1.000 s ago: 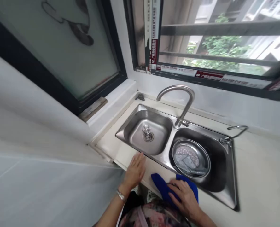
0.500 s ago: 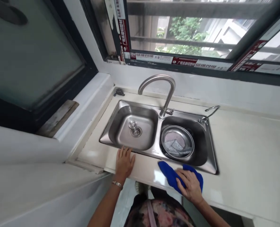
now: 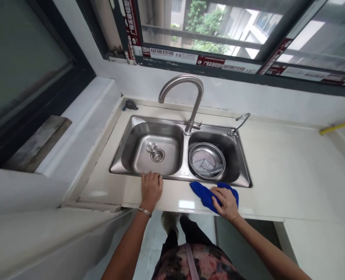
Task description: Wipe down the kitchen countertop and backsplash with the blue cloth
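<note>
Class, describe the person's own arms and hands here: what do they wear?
Both arms are bare, with no sleeve in view on either. The left hand has a slim metal bracelet at its wrist; the right hand shows no jewellery or glove.

Double sink (image 3: 126,146) set in counter (image 3: 291,175) beneath window (image 3: 201,27); faucet (image 3: 194,105) behind central divider (image 3: 184,155); strainer bowl (image 3: 216,149) in right basin (image 3: 232,149), apparently holding cloth (image 3: 203,168).
</note>
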Available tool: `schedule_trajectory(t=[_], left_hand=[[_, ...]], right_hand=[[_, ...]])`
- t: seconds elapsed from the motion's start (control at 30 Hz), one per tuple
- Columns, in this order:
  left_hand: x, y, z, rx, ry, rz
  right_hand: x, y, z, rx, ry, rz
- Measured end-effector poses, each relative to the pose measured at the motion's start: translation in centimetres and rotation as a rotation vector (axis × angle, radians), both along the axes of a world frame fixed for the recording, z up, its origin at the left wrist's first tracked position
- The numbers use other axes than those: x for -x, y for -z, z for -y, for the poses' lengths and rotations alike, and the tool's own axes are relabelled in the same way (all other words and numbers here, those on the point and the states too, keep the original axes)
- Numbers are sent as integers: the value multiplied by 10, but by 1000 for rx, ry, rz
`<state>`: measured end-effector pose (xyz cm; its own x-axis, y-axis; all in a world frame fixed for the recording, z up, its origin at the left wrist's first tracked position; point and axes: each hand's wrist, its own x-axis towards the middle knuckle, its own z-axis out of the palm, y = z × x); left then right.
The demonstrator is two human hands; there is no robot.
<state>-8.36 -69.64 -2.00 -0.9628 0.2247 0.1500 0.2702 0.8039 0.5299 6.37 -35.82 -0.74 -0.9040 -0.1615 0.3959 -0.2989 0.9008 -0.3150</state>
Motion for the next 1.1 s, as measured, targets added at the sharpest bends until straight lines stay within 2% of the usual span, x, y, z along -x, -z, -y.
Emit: schedule_trajectory(t=[0.2, 0.3, 0.37, 0.43, 0.57, 0.63, 0.73, 0.83, 1.1], left_hand=[[5, 3, 1, -301, -56, 103], [10, -5, -4, -505, -33, 230], [11, -20, -15, -634, 51, 330], [9, -40, -31, -821, 175, 473], [-6, -85, -63, -1481, 381, 968], [-13, -102, -74, -1670, 413, 1120], [-21, -119, -84, -1731, 451, 1183], [-24, -129, -93, -1677, 489, 1176], [-28, -132, -129, -1611, 431, 999]], right_hand=[[5, 3, 11, -78, 166, -50], [6, 9, 13, -92, 188, -70], [6, 12, 13, -101, 185, -83], [7, 14, 13, -108, 185, -100], [10, 16, 14, -106, 189, -132], [11, 16, 15, -94, 190, -145], [12, 16, 16, -80, 190, -160], [13, 16, 17, -65, 196, -170], [15, 12, 19, -34, 218, -163]])
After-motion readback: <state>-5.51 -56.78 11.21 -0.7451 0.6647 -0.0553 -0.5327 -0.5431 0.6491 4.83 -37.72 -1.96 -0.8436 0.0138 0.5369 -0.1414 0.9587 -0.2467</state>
